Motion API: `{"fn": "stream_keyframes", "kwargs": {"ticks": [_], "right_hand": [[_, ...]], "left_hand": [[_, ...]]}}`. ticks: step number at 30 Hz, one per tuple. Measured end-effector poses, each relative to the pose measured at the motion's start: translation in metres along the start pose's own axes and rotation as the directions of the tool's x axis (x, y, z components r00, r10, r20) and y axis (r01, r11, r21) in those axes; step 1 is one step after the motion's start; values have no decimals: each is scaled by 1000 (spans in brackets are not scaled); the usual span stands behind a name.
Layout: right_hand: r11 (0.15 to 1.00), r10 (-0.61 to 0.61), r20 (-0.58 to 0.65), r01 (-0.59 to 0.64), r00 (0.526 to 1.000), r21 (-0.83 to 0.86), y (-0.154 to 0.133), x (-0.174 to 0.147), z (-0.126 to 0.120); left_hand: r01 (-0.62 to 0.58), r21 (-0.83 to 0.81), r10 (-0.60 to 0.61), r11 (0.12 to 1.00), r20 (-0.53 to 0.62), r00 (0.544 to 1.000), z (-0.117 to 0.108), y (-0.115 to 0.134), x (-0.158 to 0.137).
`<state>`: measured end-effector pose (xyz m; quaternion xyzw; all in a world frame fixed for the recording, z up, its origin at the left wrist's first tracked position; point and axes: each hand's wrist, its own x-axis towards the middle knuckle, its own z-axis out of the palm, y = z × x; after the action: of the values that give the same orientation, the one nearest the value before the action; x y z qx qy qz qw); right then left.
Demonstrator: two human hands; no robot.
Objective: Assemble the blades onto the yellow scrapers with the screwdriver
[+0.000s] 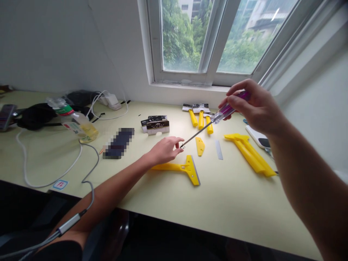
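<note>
1. Pale counter (231,214) is set below a window (185,40), with three yellow handles (201,121) laid near its back edge.
2. Work is judged to be partway along: on one yellow scraper (188,169), nearer the front edge, a grey blade edge (196,170) is seen along the head.
3. Left unjoined are a yellow plate (200,146) and a bare blade (219,150), laid apart at mid-counter; towards the right edge, yellow pieces (248,154) are laid with no blade visible on them.
4. By its purple handle, a screwdriver (217,116) is gripped in the closed fingers of the right hand (251,105), its shaft slanted down to the left.
5. Its tip is placed at the narrowly spaced thumb and forefinger of the left hand (164,149); whether anything is pinched there cannot be told.
6. Small metal parts (183,146) are seen just beside those fingertips, too small to be identified.
</note>
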<state>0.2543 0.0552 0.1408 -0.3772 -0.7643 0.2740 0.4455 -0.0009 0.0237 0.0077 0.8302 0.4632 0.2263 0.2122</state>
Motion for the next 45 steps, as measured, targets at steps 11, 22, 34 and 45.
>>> {"fn": "stream_keyframes", "kwargs": {"ticks": [11, 22, 34, 45], "right_hand": [[993, -76, -173, 59, 982, -100, -4, -23, 0], [993, 4, -179, -25, 984, -119, -5, -35, -9], [988, -9, 13, 11, 1000, -154, -24, -45, -10], [992, 25, 101, -12, 995, -127, -22, -48, -2]], "left_hand": [[149, 201, -143, 968, -45, 989, -4, -41, -3], [134, 130, -136, 982, 6, 991, -7, -57, 0], [-69, 75, 65, 995, 54, 996, -16, -16, -13], [-449, 107, 398, 887, 314, 862, 13, 8, -21]]}}
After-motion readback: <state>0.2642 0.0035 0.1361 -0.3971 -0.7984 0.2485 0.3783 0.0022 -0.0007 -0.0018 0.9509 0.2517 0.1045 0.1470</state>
